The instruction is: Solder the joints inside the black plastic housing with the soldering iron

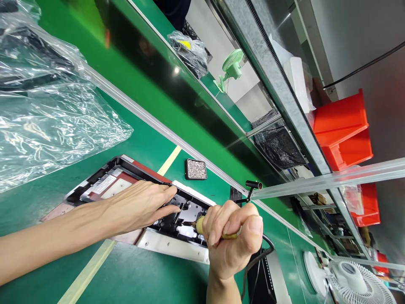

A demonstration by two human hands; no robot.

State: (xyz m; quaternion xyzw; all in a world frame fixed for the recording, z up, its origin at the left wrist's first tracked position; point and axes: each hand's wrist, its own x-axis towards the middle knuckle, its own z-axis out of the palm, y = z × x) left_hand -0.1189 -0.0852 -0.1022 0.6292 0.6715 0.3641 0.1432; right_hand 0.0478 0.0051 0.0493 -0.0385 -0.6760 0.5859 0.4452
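Observation:
My left hand (148,204) lies over a black plastic housing (115,162), its fingers stretched out and the thumb apart. My right hand (232,236) is closed in a fist around a yellow-handled tool (199,224). The tool's dark, narrow tip points left into the housing, close to a white part (186,231). I cannot make out exactly what kind of tool it is. Metal plates and small black parts show inside the housing near my left fingertips. The housing rests in a white and brown fixture (174,248). My hands hide part of its middle and right end.
A small black tray of tiny silvery pieces (196,169) sits beyond the housing. Clear plastic bags (63,131) cover the left of the green bench. A dark cable (268,247), a black box (262,274) and a white fan (348,274) are to the right. Red bins (341,126) hang above.

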